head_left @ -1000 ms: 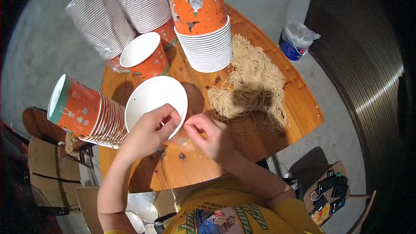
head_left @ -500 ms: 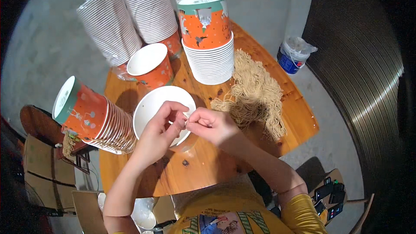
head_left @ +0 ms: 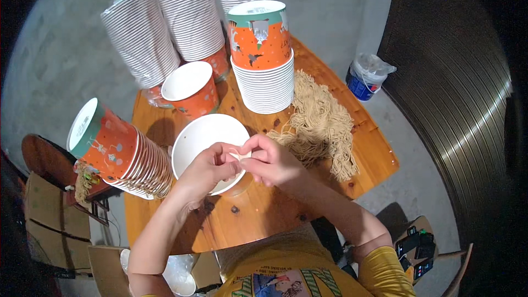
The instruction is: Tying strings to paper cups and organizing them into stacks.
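Note:
My left hand [head_left: 212, 165] and my right hand [head_left: 270, 160] meet over the near right rim of a white-lined paper bucket [head_left: 192, 137]. Fingertips of both pinch a small pale piece [head_left: 240, 155] between them; its kind is too covered to make out. The bucket's mouth faces up towards me, and its near side is partly hidden by my hands. Right of them lies a heap of tan cords [head_left: 324, 126]. On the left leans a stack of orange and green paper buckets [head_left: 118, 143] with tan cords hanging along their rims.
An upside-down bucket stack [head_left: 261, 49] stands behind the cords. Another open orange bucket [head_left: 195, 96] is beside tall plastic-wrapped stacks [head_left: 140, 33]. All rest on a wooden table [head_left: 253, 220]. A blue lidded pail [head_left: 366, 80] stands on the floor, near a ribbed dark shutter [head_left: 440, 77].
My hands have shifted slightly down and right in view, their fingertips still together. More of the pale piece shows between them. The whole view has moved a little.

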### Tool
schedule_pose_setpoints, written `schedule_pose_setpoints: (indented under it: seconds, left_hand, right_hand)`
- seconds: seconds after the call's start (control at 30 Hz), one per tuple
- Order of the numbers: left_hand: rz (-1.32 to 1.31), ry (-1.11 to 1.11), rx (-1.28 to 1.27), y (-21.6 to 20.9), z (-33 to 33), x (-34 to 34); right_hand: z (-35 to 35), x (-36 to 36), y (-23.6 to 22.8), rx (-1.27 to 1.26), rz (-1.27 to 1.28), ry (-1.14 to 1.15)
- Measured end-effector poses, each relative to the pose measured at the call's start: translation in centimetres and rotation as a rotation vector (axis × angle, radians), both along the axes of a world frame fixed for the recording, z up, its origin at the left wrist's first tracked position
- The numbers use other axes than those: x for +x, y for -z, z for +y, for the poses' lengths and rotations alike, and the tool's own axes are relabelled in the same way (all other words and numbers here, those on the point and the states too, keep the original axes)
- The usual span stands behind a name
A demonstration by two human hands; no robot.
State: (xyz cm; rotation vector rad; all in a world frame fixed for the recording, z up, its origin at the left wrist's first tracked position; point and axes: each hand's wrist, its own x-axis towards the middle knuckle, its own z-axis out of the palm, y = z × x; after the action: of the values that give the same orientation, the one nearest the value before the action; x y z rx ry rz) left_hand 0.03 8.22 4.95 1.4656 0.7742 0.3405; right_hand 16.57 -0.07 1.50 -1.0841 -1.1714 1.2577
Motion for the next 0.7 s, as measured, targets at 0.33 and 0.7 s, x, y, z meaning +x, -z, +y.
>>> schedule_pose_setpoints:
  seconds: [0.33, 0.7]
  left_hand:
    - [-0.056, 0.028, -0.031, 0.0, -0.2, 0.2]
    - [0.029, 0.192, 0.005, 0.3, 0.4, -0.7]
  right_hand:
    - [1.6, 2.2, -6.1, -0.092, -0.216, -0.384]
    - [5.4, 3.7, -4.6, -0.153, 0.237, -0.437]
